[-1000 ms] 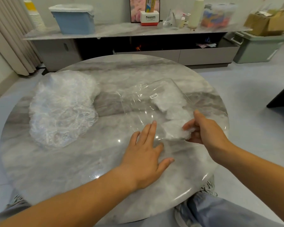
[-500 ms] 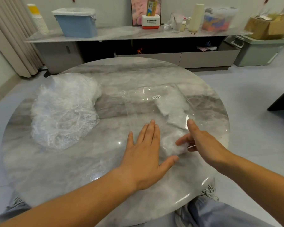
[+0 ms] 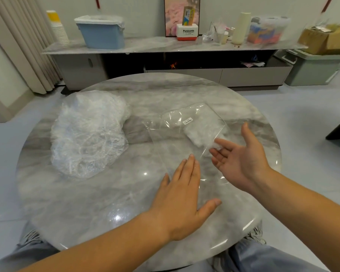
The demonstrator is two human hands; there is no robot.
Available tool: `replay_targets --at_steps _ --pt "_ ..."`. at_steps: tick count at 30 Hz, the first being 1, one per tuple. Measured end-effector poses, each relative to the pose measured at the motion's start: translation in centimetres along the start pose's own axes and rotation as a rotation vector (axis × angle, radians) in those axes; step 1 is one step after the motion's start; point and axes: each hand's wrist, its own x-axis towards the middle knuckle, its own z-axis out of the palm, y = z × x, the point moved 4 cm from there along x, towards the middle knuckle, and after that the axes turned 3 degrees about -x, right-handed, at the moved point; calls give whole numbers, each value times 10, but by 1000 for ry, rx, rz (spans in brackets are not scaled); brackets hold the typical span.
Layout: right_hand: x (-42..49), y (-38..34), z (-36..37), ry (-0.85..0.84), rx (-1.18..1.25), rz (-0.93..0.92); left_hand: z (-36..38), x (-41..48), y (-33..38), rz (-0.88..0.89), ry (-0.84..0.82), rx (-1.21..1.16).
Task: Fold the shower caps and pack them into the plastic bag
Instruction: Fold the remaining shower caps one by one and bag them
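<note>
A clear plastic bag [image 3: 175,132] with a small white label lies flat on the round marble table [image 3: 86,197], right of centre. White folded shower caps [image 3: 199,134] show inside it at its right side. A loose heap of clear shower caps [image 3: 86,134] sits on the table's left. My left hand [image 3: 183,199] lies flat, fingers straight, pressing the bag's near end onto the table. My right hand [image 3: 241,156] hovers palm up beside the bag's right edge, fingers relaxed and spread, holding nothing.
Behind the table stands a long low cabinet [image 3: 165,61] with a blue lidded box [image 3: 101,33], paper cups, a Panasonic box and other items. A green bin [image 3: 314,67] is on the floor at right. My knees are under the table's near edge.
My right hand let go of the white shower cap it was pushing into the bag, drew back and turned palm up. The cap now lies deeper inside. My left hand stayed flat on the bag.
</note>
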Motion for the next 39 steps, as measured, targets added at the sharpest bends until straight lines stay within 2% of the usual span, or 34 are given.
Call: replay_targets --at_steps 3,9,15,17,23,30,34,39 --pt "-2 10 9 7 67 36 -6 -1 0 -20 39 -39" --pt "-5 38 8 -8 44 106 -10 -2 -4 -32 63 -55" --pt "-4 39 23 -111 -94 21 -6 -6 -4 -14 54 -42" --pt "-2 38 32 -115 -75 31 -4 -7 -5 -5 45 -24" --pt "16 35 41 5 174 68 3 -9 -8 -5 24 -3" --pt "12 42 37 136 230 64 5 -9 -10 8 7 33" --pt "2 44 35 157 109 64 5 -11 -11 9 9 30" --pt "-6 47 25 301 -161 11 3 -13 -13 8 16 25"
